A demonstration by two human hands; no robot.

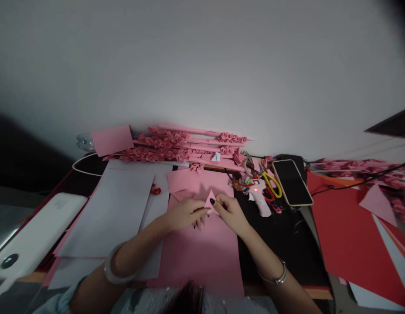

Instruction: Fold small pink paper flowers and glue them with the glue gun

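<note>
A small folded pink paper triangle [211, 198] is pinched between both hands, its point upward. My left hand [185, 214] grips its lower left edge with thumb and fingers, the other fingers hanging below. On the right side, my right hand [231, 212] presses the paper with its thumb. Both hands are above a large pink paper sheet [202, 257]. Smaller pink paper pieces [179, 181] lie just behind the left hand. Where the fingers meet, the lower folds of the triangle are partly hidden.
Pink paper-flower stems [176, 141] lie along the wall. At right are a white glue gun [259, 198], yellow-handled scissors [272, 185], a phone [292, 183] and red paper [352, 222]. White sheets [107, 209] and a white power bank [42, 231] occupy the left.
</note>
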